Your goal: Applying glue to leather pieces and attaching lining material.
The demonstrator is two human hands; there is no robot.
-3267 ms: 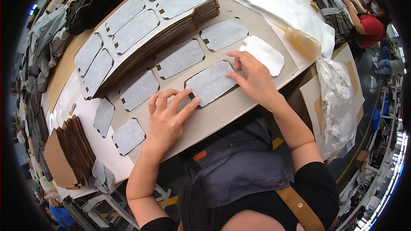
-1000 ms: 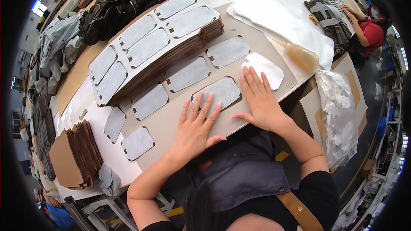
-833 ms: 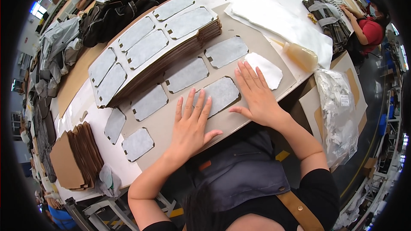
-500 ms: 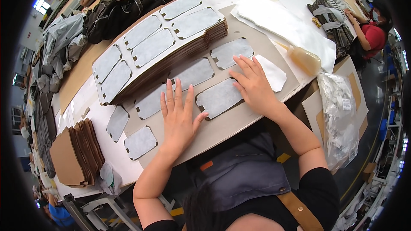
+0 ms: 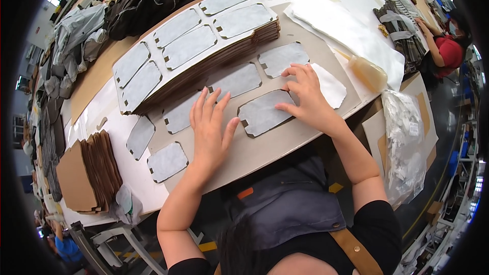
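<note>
My left hand (image 5: 209, 130), fingers apart and a little bent, is over the left part of a beige board (image 5: 224, 179) and holds nothing. It partly covers a light grey, dark-edged fabric-like panel (image 5: 179, 115). On the right, my right hand (image 5: 311, 101) has its thumb over the edge of another grey panel (image 5: 265, 113); its fingers are bent and spread, with nothing between them. Beyond the hands lie a grey panel (image 5: 235, 80) and one more (image 5: 283, 58). Whether the fingertips touch the surface, I cannot tell. A small grey panel (image 5: 168, 163) sits left of my left wrist.
A tall stack of brown-edged boards (image 5: 204, 56) stands beyond the panels, with several grey panels on top. Brown pieces (image 5: 86, 175) are piled at left. Toward the right are white sheets (image 5: 346, 30), a glue-like bottle (image 5: 368, 73) and a clear plastic bag (image 5: 405, 142). A person (image 5: 448, 51) works at far right.
Both hands have gone from flatter, stretched fingers to bent ones. My right fingertips have drawn back from the far right panel. The whole view has shifted slightly.
</note>
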